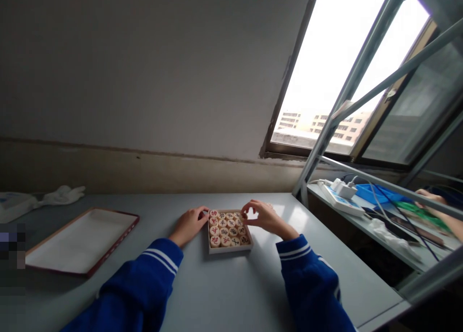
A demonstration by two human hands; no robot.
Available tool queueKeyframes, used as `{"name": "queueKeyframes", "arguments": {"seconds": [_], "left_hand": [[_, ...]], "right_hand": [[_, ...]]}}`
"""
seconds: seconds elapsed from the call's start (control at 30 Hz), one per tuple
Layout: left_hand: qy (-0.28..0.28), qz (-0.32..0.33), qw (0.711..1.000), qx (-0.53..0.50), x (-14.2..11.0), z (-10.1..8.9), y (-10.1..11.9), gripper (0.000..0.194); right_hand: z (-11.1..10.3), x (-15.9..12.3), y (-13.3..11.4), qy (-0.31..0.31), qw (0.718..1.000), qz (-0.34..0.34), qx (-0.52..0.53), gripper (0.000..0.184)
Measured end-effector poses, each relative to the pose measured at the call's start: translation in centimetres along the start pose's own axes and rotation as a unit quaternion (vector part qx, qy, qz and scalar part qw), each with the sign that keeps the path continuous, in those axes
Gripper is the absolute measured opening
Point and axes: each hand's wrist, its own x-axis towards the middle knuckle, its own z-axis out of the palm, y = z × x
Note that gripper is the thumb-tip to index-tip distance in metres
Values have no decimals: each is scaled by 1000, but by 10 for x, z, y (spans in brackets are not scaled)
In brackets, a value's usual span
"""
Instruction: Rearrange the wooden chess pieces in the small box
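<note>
A glove (61, 195) is lying at ten o'clock on the table (224, 288), with a tray (81, 240) sitting nearer, at nine. At centre, the left hand (188, 224) is resting loosely curled against the left wall of the box (229, 249), fingertips touching its far corner. Round discs (227, 228) are filling the box in rows. The right hand (263, 216) is hovering at the box's two o'clock corner, fingers bent together, possibly pinching a disc, though I cannot tell. At three o'clock, another person's hand (430, 198) is showing beyond a shelf (365, 221).
</note>
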Motion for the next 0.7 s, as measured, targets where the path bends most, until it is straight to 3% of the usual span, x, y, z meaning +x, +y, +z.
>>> {"name": "queueKeyframes", "arguments": {"seconds": [0.2,0.37,0.47,0.57,0.7], "left_hand": [[-2,-10,1000,2,-1,-1,2,25],[-1,-10,1000,7,-1,-1,3,26],[1,-6,1000,8,-1,0,2,26],[5,-1,1000,11,-1,0,2,25],[8,2,1000,9,-1,0,1,25]], "right_hand": [[-16,-19,31,-62,988,111,-91,8],[-11,-18,33,-37,986,136,-89,23],[-9,-11,19,-44,992,103,-54,24],[-4,-6,-7,-74,996,5,40,22],[9,-4,-34,-164,968,-108,153,21]]}}
